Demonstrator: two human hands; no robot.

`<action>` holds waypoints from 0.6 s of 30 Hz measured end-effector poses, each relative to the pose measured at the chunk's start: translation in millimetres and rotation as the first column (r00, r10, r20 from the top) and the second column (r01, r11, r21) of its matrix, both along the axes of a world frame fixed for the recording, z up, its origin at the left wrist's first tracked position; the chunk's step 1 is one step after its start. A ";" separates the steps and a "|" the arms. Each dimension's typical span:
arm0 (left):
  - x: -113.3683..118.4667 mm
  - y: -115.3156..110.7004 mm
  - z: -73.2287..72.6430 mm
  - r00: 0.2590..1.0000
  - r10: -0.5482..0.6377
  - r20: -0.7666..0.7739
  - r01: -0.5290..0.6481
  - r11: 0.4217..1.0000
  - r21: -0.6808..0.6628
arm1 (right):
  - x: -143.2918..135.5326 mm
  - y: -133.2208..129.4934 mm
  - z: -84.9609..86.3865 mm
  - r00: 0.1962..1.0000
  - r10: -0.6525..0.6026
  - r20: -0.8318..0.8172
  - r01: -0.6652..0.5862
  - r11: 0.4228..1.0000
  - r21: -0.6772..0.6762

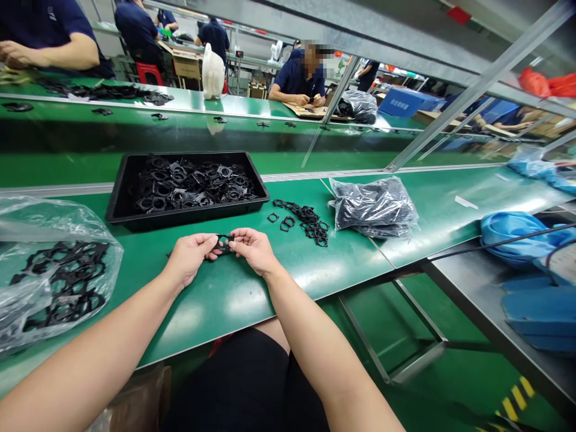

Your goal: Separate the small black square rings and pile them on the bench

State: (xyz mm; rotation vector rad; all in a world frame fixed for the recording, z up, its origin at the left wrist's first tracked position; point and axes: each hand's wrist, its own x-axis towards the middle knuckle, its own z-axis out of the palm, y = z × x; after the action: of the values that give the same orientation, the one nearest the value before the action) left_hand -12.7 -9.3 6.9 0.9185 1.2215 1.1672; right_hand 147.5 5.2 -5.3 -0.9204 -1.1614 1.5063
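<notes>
Between my left hand (193,253) and my right hand (252,247) is a small black ring-shaped plastic part (224,242), pinched from both sides just above the green bench. Its lower portion is partly covered by my fingers. Behind my hands stands a black tray (189,215) heaped with black ring-shaped parts (193,180). Several smaller black rings (308,221) lie loose on the bench to the right of my right hand. To the left, an open clear plastic bag (105,240) holds more black parts (67,285). Something dark shows beside my left wrist, too hidden to name.
A filled clear bag of black parts (375,207) lies to the right. Beyond the tray runs a conveyor belt (288,147) with small black pieces spaced along it. A metal frame post (477,84) slants overhead. Co-workers (299,78) sit across the line. Blue cloth (508,237) lies far right.
</notes>
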 end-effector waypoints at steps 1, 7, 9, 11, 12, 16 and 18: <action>-0.7 0.1 0.0 1.000 -0.008 -0.005 0.008 1.000 -0.004 | 0.2 0.0 -0.1 1.000 0.003 0.001 -0.003 1.000 -0.001; -3.5 -0.7 1.4 0.998 -0.054 -0.019 0.054 0.999 -0.010 | 0.9 0.2 -1.6 1.000 0.011 0.004 -0.011 1.000 0.007; -3.4 -1.0 2.1 0.998 -0.063 -0.014 0.062 0.998 -0.020 | 0.8 0.1 -1.8 1.000 0.009 0.009 -0.009 1.000 0.008; -2.7 -1.1 2.1 0.998 -0.062 -0.013 0.062 0.998 -0.020 | 0.5 0.0 -1.7 1.000 0.005 0.015 -0.005 1.000 0.009; -2.1 -1.0 1.8 0.999 -0.049 -0.018 0.049 0.999 -0.011 | 0.2 0.0 -1.6 1.000 0.003 0.015 -0.003 1.000 0.008; 0.8 -0.2 0.2 0.999 0.012 -0.037 -0.011 0.999 0.037 | -1.0 0.2 -1.1 1.000 -0.005 -0.002 0.005 1.000 -0.006; 1.9 0.3 0.2 0.999 0.010 -0.033 -0.009 0.999 0.042 | -1.5 0.5 -1.0 1.000 -0.008 -0.005 0.008 1.000 -0.013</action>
State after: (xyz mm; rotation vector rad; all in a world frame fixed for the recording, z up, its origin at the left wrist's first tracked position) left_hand -10.7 -9.0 7.1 0.9675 1.2330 1.1936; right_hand 146.1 5.7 -6.4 -0.9288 -1.1445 1.5109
